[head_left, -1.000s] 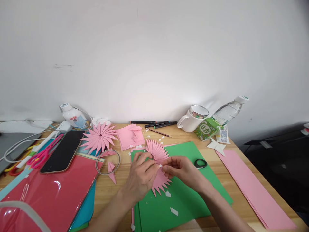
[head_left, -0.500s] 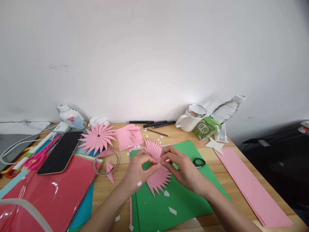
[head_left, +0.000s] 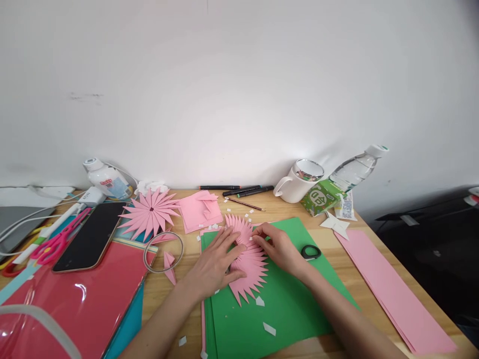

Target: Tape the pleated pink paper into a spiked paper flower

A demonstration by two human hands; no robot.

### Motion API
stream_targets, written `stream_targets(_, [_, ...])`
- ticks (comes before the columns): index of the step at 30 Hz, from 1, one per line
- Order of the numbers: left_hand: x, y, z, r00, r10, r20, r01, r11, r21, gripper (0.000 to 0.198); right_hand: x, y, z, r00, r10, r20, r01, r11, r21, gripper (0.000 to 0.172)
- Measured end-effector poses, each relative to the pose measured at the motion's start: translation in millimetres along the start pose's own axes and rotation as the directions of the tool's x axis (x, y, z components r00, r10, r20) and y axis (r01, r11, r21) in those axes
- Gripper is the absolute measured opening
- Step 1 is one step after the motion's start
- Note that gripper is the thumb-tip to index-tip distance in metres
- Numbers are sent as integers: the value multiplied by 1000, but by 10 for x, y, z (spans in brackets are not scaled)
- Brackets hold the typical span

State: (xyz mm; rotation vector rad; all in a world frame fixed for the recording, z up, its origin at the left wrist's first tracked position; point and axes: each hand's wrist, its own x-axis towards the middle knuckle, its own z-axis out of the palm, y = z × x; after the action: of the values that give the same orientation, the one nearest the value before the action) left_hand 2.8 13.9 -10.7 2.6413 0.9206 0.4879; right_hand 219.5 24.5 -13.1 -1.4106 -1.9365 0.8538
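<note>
A pink folded-paper piece [head_left: 251, 279] with pointed pleats curves across the green paper sheets [head_left: 295, 309]. Spread flat on its left side, my left hand [head_left: 215, 259] presses it down with fingers apart. At its right edge my right hand [head_left: 279, 249] pinches a small white scrap [head_left: 251, 239] between thumb and forefinger, against the pleats. A pink paper star wheel [head_left: 151, 209] lies to the left. Near it are a clear tape ring [head_left: 163, 252] and a small folded pink piece [head_left: 169, 269].
Black-handled scissors [head_left: 311, 252] lie on the green sheets. Behind stand a white mug [head_left: 297, 182], a green box [head_left: 322, 197] and a water bottle [head_left: 355, 169]. A phone [head_left: 92, 237] and pink scissors [head_left: 60, 239] lie left; pink strips [head_left: 400, 294] lie right.
My left hand has let go of its pinch and spread out over the pink pleats. My right hand has moved slightly up, bringing the white scrap to the pleated paper's edge.
</note>
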Motion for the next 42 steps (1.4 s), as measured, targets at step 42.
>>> stream_targets(42, [-3,78,11,998,-45,34,45,999,3,55,156,23,-96,974,-65,219,80,995,-58,15])
